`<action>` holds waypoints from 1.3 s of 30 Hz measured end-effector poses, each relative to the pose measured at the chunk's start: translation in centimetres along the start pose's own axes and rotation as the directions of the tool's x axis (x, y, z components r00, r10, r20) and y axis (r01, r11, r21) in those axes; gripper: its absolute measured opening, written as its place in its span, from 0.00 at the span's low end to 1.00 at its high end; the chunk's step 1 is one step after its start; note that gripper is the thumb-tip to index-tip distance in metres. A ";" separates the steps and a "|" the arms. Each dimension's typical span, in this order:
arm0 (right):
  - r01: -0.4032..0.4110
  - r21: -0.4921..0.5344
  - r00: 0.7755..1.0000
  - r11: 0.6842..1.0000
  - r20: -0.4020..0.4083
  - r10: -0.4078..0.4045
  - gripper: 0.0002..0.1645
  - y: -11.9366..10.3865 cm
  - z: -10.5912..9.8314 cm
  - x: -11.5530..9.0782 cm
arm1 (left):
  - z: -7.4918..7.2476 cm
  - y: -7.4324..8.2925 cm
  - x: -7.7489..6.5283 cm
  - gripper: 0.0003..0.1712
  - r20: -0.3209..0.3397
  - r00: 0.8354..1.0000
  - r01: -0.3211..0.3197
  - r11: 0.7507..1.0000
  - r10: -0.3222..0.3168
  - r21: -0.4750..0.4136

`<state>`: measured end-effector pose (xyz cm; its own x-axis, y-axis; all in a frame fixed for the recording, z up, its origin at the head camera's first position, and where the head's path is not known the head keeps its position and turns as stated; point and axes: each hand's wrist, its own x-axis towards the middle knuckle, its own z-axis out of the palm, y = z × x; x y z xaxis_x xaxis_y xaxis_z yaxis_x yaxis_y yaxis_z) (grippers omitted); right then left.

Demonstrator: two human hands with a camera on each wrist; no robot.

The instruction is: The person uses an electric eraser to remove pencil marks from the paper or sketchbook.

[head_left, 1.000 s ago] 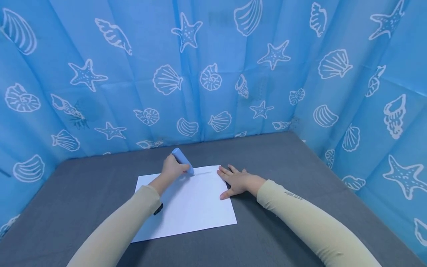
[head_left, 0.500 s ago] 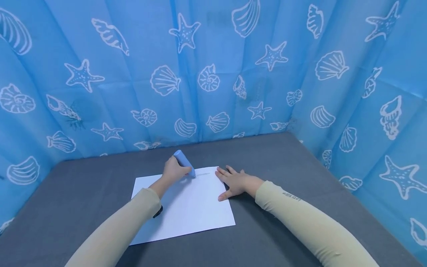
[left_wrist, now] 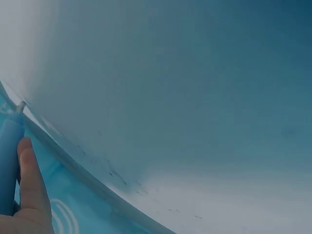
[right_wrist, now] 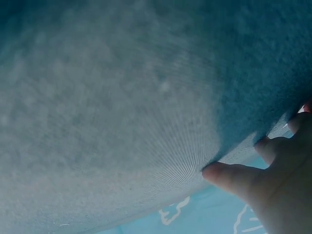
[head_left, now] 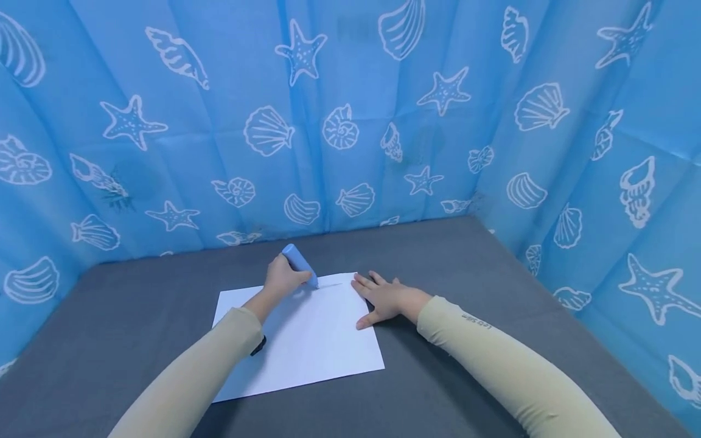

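Observation:
A thick light-blue pen (head_left: 299, 263) leans in my left hand (head_left: 282, 280), which grips it with the thumb along its side. The pen's narrow tip meets the white paper (head_left: 323, 340) near its far edge. From the tip, a thin faint line runs rightward across the sheet. In the left wrist view, the pen (left_wrist: 9, 161) shows a small metallic tip, with one digit beside the barrel. My right hand (head_left: 383, 299) lies with fingers spread over the paper's far right corner and right edge. The right wrist view catches my right hand (right_wrist: 282, 180) from the thumb side.
The paper rests on a grey cloth-covered table (head_left: 438, 255). Behind it and along the right hangs a blue curtain (head_left: 372, 152) printed with white shells and starfish. Cream sleeves cover both forearms; a black band (head_left: 258, 345) shows by the left sleeve.
My left hand and the pen have stayed nearly in place, shifting only slightly at the line's left end. The right hand holds its spot. The whole view has drifted a little.

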<state>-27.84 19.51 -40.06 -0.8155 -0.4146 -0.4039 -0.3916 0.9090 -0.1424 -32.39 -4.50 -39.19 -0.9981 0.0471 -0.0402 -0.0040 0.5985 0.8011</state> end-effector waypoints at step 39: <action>-0.008 0.012 1.000 1.000 -0.010 0.008 0.62 -0.5 -0.2 -0.3 | -0.3 0.0 0.1 0.30 0.029 0.999 0.019 1.000 -0.019 -0.005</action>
<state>-27.55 19.19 -39.68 -0.8230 -0.4075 -0.3958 -0.3798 0.9128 -0.1501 -32.53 -4.67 -39.01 -0.9956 0.0586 -0.0725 -0.0234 0.5954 0.8031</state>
